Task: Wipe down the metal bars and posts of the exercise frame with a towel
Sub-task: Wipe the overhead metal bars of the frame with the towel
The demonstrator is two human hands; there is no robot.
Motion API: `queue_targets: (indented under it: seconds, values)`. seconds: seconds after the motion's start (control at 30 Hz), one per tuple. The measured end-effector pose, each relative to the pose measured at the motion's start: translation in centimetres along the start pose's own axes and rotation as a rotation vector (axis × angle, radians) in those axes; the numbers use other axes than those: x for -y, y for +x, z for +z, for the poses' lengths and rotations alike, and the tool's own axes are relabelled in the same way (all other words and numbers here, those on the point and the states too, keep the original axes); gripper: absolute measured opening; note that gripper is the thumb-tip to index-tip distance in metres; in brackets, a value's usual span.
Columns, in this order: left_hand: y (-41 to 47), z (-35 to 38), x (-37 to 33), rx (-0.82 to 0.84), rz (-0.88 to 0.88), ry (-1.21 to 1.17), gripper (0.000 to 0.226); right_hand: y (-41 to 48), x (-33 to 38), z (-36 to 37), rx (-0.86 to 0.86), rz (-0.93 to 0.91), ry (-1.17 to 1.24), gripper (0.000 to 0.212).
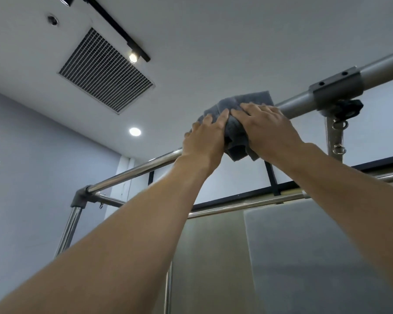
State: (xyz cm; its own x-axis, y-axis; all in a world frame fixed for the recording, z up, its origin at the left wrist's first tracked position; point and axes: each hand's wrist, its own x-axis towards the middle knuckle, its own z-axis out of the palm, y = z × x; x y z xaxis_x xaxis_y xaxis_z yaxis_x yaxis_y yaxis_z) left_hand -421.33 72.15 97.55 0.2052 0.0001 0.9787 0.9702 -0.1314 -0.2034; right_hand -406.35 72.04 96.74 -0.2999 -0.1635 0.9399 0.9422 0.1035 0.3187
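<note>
Folded grey cloth towel (236, 123) draped over overhead round silver metal bar (141, 168); left hand (203, 141) and right hand (268, 130) both curled round it, clamping it to the bar; soft, light, likely bunches; grip through both folds beside grey clamp (336, 89).

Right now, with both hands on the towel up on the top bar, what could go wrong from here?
Wiping rightward, the right hand may knock the clamp collar or black knob close along the top bar. The grey towel hangs loose below the bar beside the left hand; that fold could snag on the metal rings.
</note>
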Motion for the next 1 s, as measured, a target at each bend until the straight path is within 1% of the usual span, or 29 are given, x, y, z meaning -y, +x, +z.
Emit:
queue_targets:
  seconds: [0.1,0.17,0.27,0.37,0.43,0.5,0.53,0.57,0.63,0.67,0.73,0.8,0.87,0.93,1.0]
  values:
    - [0.0,2.5,2.3,0.033,-0.017,-0.069,0.077,1.1,1.8,2.6,-0.002,0.009,-0.039,0.093]
    - [-0.4,3.8,4.2,0.008,0.002,-0.133,0.073,1.8,3.1,3.7,0.006,-0.011,-0.042,0.091]
    - [-1.5,4.7,6.9,-0.027,0.038,-0.118,0.069,2.0,5.7,4.6,0.023,-0.019,-0.049,0.084]
    - [-2.9,5.3,7.2,-0.108,0.090,-0.144,0.070,0.8,6.5,4.1,0.044,0.006,-0.087,0.075]
    - [-3.3,5.9,6.1,-0.155,0.142,-0.183,0.070,0.0,6.0,3.3,0.037,0.056,-0.113,0.073]
    - [-2.3,6.3,5.4,-0.179,0.188,-0.207,0.073,0.3,5.7,2.8,0.009,0.148,-0.141,0.076]
    - [-1.6,6.4,5.3,-0.191,0.185,-0.227,0.074,1.0,5.7,2.9,-0.003,0.186,-0.158,0.074]
    - [-0.9,6.5,5.4,-0.194,0.163,-0.255,0.073,2.1,5.9,3.2,-0.013,0.206,-0.175,0.067]
    - [-0.1,6.5,6.2,-0.178,0.094,-0.325,0.063,4.1,6.5,3.9,-0.016,0.196,-0.186,0.054]
    - [-0.1,6.6,6.7,-0.167,0.067,-0.352,0.058,4.7,6.9,4.2,-0.008,0.182,-0.173,0.053]
    - [-0.8,6.9,7.8,-0.169,0.040,-0.378,0.056,4.3,7.4,4.7,0.016,0.137,-0.118,0.056]
    - [-2.0,7.1,8.7,-0.221,0.064,-0.378,0.053,2.4,7.3,4.9,0.028,0.058,-0.082,0.056]
    - [-2.8,6.9,8.1,-0.269,0.132,-0.354,0.043,0.7,6.2,4.8,0.009,-0.003,-0.096,0.053]
    - [-2.3,6.4,6.4,-0.288,0.195,-0.320,0.039,0.7,4.8,4.6,-0.032,0.010,-0.152,0.053]
    - [-0.8,5.9,4.8,-0.256,0.175,-0.334,0.041,1.9,4.3,4.6,-0.071,0.078,-0.209,0.054]
